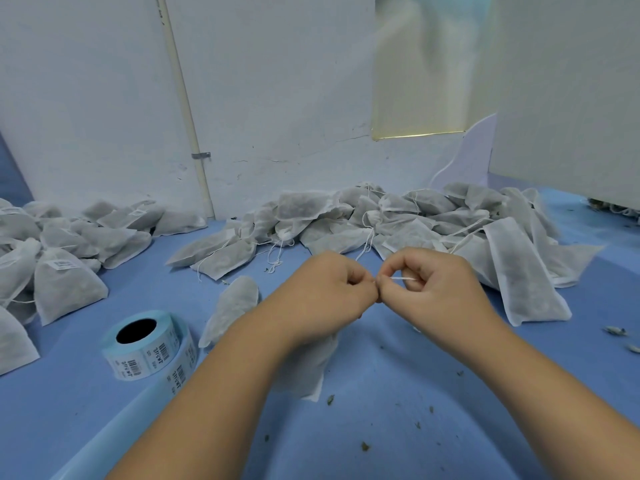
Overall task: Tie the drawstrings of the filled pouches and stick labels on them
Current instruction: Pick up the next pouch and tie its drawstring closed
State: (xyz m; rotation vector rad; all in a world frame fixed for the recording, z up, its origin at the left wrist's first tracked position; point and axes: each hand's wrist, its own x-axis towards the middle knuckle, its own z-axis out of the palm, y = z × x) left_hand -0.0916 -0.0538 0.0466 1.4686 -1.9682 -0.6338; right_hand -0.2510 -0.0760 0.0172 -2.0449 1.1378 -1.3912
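Drawstring [403,278] (white), pinched between touching fingers [398,265]

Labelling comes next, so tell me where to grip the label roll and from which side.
Probably from above with the left hand: the label roll lies flat, core hole up, so a thumb in the core and fingers on the outer wall should hold it.

Pouch [308,372] neck behind the hands [325,289]; label roll [149,344] print too small
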